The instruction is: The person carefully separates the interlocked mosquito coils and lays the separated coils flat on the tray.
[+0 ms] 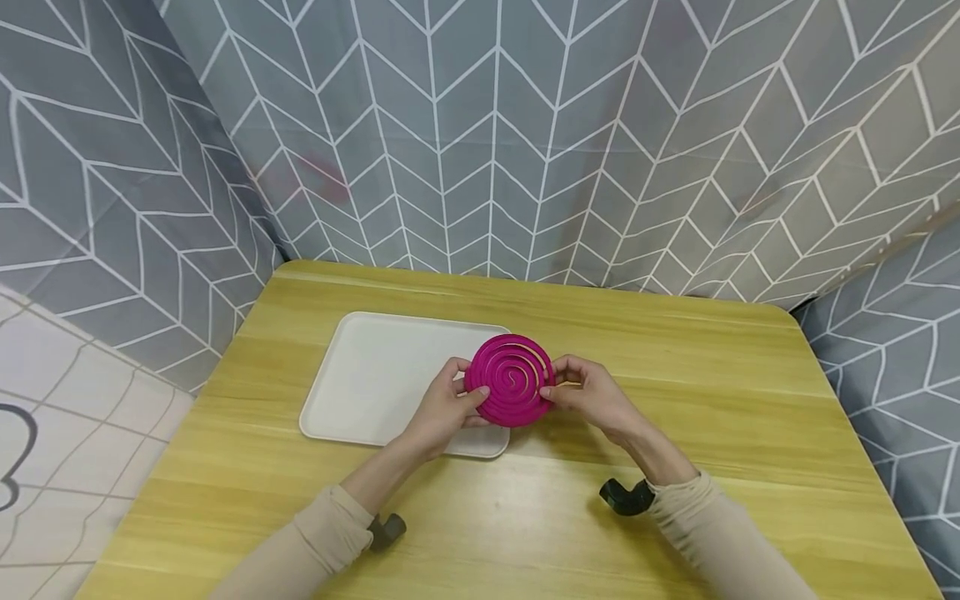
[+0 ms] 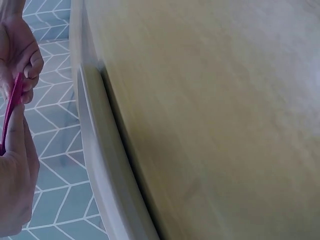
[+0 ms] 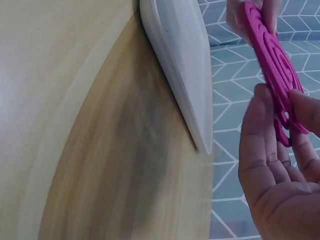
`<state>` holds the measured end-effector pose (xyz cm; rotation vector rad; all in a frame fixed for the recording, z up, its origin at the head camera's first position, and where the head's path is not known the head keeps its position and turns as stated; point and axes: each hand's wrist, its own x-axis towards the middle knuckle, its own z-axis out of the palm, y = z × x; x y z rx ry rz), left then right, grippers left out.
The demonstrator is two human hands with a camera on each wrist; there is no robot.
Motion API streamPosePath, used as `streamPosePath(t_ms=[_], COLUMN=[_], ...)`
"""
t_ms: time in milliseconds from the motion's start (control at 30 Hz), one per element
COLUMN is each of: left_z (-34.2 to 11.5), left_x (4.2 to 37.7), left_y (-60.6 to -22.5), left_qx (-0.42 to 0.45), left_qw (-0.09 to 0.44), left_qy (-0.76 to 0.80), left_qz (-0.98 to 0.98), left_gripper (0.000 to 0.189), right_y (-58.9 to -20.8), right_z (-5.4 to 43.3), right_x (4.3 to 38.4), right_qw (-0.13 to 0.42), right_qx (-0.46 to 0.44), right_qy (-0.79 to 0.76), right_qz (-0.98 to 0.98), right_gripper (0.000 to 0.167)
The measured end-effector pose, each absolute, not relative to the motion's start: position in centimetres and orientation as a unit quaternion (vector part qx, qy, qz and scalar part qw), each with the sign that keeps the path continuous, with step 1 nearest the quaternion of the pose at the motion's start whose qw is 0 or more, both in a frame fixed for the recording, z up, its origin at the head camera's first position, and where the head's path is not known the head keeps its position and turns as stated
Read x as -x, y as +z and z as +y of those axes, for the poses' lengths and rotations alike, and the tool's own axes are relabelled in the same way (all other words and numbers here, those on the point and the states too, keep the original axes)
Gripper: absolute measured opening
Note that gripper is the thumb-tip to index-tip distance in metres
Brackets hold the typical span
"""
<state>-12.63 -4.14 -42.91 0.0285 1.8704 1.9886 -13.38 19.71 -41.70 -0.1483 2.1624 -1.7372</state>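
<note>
A flat, round magenta spiral coil is held up between both hands, above the right end of a white tray. My left hand pinches its left rim, the thumb lying on the face. On the opposite rim, my right hand pinches it between thumb and fingers. The right wrist view shows the coil tilted, with gaps opening between its rings near the right thumb. From the left wrist only the coil's thin edge appears, beside the left hand.
The tray lies on a wood-grain table, left of the middle. A dark strap-like piece sits at the right wrist and another at the left. Patterned grey curtains hang behind the table and at its sides.
</note>
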Motion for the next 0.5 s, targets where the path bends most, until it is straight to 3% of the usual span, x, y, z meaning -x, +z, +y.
streamPosePath(t_ms=[500], left_z=[-4.44], left_x=[12.91], left_y=[-43.05], left_qx=[-0.006], left_qw=[0.203], left_qy=[0.696], left_qz=[0.688], left_gripper=[0.027], right_y=[-41.34], right_z=[19.62], right_x=[13.45], right_qw=[0.181], right_qx=[0.067], right_qy=[-0.607], right_qz=[0.771], right_gripper=[0.029])
